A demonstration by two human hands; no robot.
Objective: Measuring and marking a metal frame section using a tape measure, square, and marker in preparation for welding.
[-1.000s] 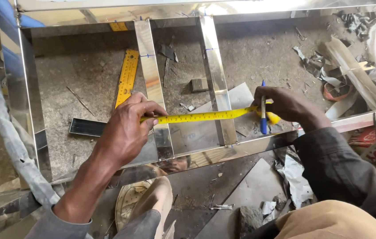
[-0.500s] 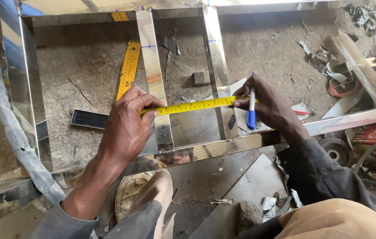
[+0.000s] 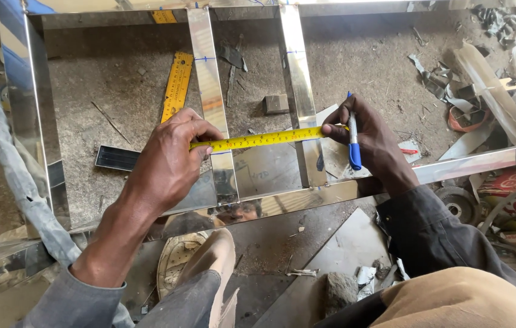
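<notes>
With the left hand point(image 3: 167, 161) pinching the tape point(image 3: 258, 140) and the right hand point(image 3: 370, 140) pinching tape and pen point(image 3: 353, 143), slack could skew the reading.

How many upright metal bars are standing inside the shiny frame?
2: the left bar under the left hand, the right bar beside the right hand. The yellow tape spans both.
</notes>
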